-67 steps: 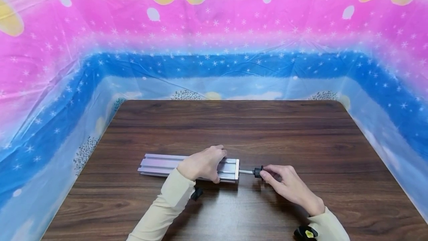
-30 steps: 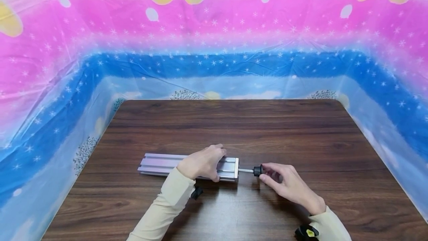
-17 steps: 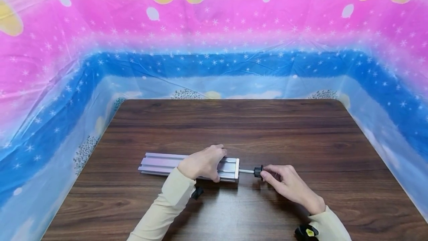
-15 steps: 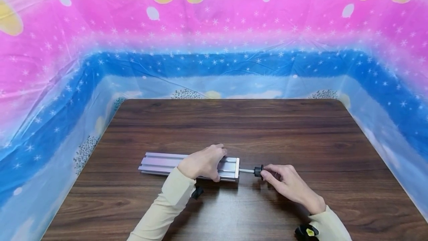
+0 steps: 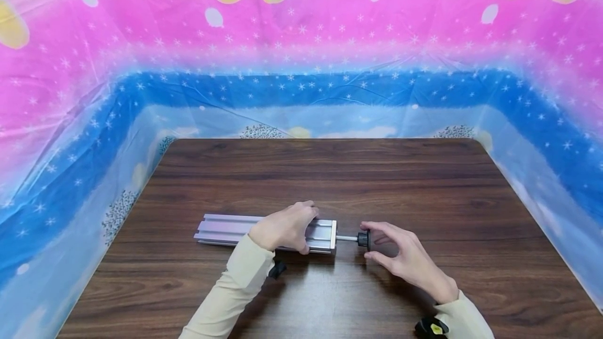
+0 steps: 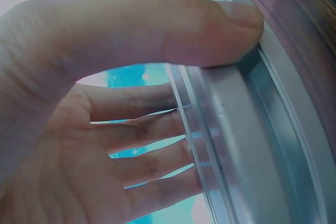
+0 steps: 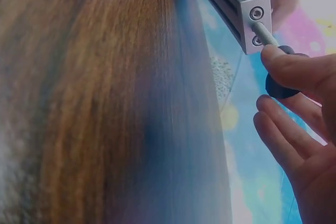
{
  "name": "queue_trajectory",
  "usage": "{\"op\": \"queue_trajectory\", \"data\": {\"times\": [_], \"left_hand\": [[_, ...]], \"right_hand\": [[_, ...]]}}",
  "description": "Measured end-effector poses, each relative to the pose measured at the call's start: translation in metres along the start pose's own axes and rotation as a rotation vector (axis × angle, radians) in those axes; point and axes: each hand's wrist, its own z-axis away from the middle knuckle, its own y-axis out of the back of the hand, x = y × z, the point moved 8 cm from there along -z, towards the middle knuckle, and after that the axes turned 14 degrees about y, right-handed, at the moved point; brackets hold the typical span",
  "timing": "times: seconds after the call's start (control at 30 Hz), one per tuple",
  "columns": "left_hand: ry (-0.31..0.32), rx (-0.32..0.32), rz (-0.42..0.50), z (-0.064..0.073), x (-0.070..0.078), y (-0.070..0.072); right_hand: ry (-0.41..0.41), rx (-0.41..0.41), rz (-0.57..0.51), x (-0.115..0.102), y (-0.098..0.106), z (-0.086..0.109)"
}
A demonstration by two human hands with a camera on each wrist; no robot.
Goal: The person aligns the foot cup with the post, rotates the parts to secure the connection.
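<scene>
A silver aluminium profile [image 5: 226, 230] with long slots lies across the table. My left hand [image 5: 285, 228] grips it near its right end, thumb on the near side and fingers along the far side; the left wrist view shows the thumb [image 6: 210, 30] pressed on its edge. From the end plate [image 7: 257, 35], which has screw heads in it, sticks the threaded rod [image 5: 347, 238] of a levelling foot with a black base [image 5: 363, 239]. My right hand [image 5: 412, 255] stands spread around that base, thumb below and fingers above, with gaps showing in the head view.
Dark wood-grain table [image 5: 301, 171] under everything. A pink and blue patterned cloth [image 5: 301, 41] surrounds it at the back and sides. Black straps sit at the wrists, one with a yellow mark [image 5: 435, 328].
My right hand pinched the black base earlier; now its fingers and thumb have spread apart around it. My left hand and the profile stay in place.
</scene>
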Motion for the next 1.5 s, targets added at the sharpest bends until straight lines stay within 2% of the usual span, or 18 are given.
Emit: {"op": "queue_trajectory", "data": {"times": [0.3, 0.6, 0.9, 1.2, 1.33, 1.5], "left_hand": [[0.006, -0.004, -0.004, 0.001, -0.001, -0.001], [0.006, 0.0, -0.01, 0.0, 0.0, -0.001], [-0.006, -0.004, -0.006, 0.002, 0.001, 0.0], [0.008, -0.018, 0.008, 0.002, 0.001, 0.0], [0.009, -0.017, 0.006, 0.002, 0.001, 0.0], [0.006, -0.014, 0.003, 0.003, 0.001, 0.0]], "right_hand": [[-0.01, -0.013, 0.043, 0.0, 0.0, 0.001], [-0.036, -0.011, 0.03, 0.004, -0.001, 0.003], [-0.149, -0.045, 0.013, 0.013, -0.004, 0.004], [-0.2, -0.076, 0.054, 0.017, -0.006, 0.002], [-0.185, -0.079, 0.055, 0.016, -0.005, 0.002], [-0.073, -0.027, 0.023, 0.004, 0.0, 0.001]]}}
